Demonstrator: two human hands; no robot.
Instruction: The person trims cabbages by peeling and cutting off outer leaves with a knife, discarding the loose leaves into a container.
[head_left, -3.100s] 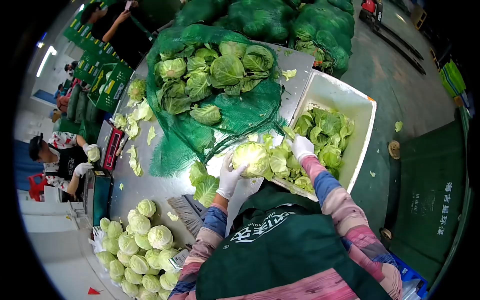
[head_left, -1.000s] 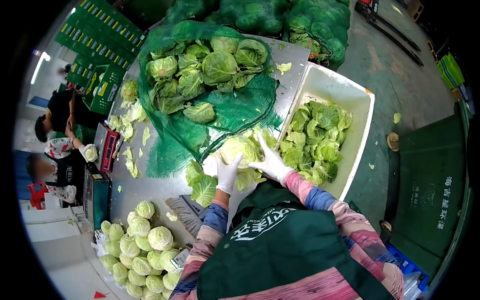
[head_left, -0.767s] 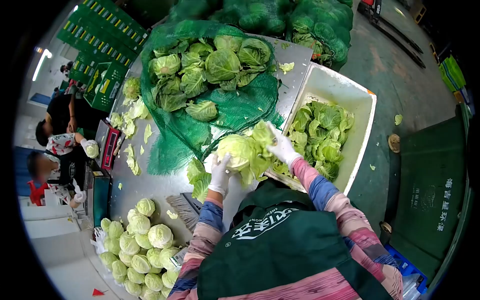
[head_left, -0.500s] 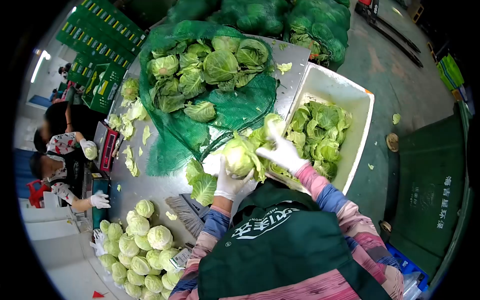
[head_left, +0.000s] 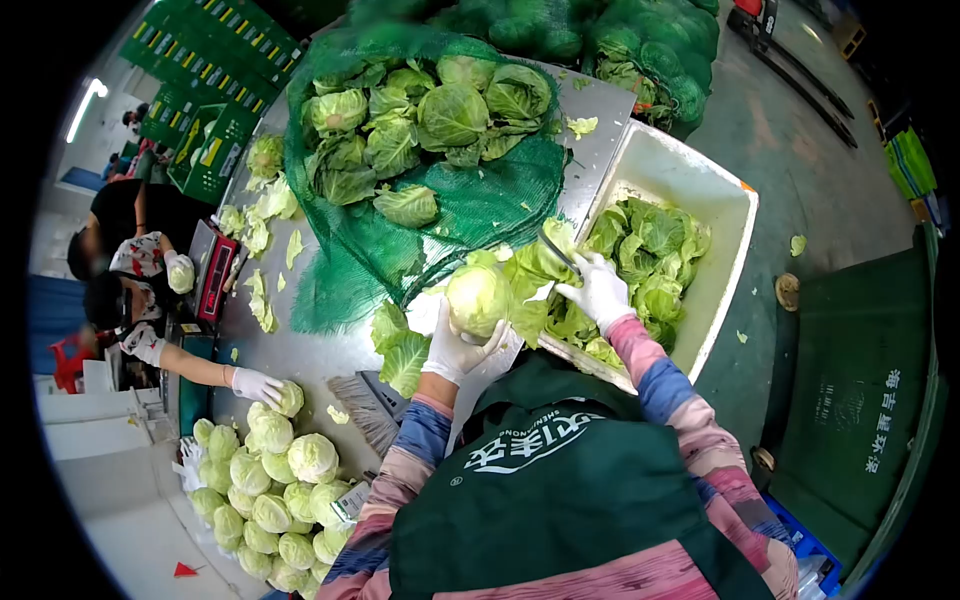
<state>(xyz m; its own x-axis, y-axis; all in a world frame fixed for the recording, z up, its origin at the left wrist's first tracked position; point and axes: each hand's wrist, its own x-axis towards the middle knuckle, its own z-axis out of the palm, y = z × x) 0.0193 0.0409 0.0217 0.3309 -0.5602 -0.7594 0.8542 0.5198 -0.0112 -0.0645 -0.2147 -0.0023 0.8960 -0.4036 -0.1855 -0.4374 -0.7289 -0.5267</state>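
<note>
1. Since half a second ago, the right hand [head_left: 598,290] has drawn outward toward the white tub [head_left: 727,255], peeling loose outer leaves [head_left: 535,275] away from the cabbage head [head_left: 477,298].
2. Left hand [head_left: 452,350], gloved, is cupped under the cabbage head, fingers clamped on it above the tabletop [head_left: 290,355] edge.
3. Right hand is closed on what looks like a knife [head_left: 557,249]; its blade is partly hidden among the leaves.
4. Doing it well, by my judgement: grip firmly and keep the blade away from the supporting fingers.
5. Beyond lie the green net sack [head_left: 440,225] of untrimmed cabbages and a trimmed pile [head_left: 270,480], where a co-worker's hand [head_left: 255,384] reaches.
</note>
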